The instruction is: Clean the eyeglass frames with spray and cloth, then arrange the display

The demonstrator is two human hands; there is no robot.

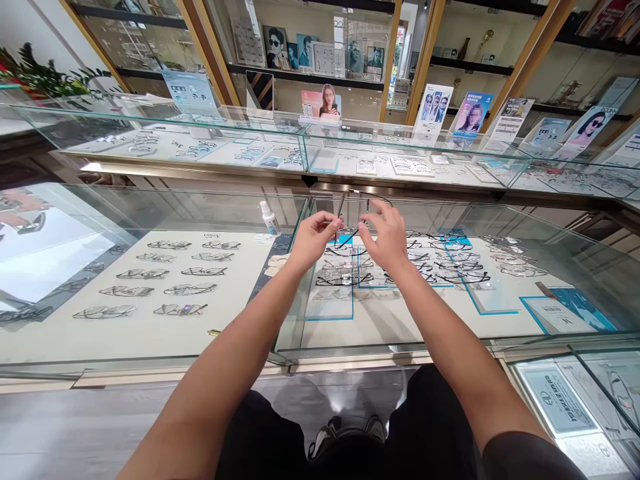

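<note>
Above the glass counter, I hold up a pair of dark, thin-framed eyeglasses (341,207). The fingertips and thumb of my left hand (316,235) are closed on one side of them. My right hand (387,235) has its fingers bent around the other side, thumb below and fingertips above. Parts of the frame are too thin and hidden by fingers to make out fully. Beneath my hands, rows of dark-framed eyeglasses (345,279) lie inside the case on blue-edged sheets.
A glass display case (295,360) runs across in front of me. More eyeglasses (143,274) lie in rows at left. A white spray bottle (269,219) stands behind my left hand. A second glass counter (200,163) with signs (433,113) lies beyond.
</note>
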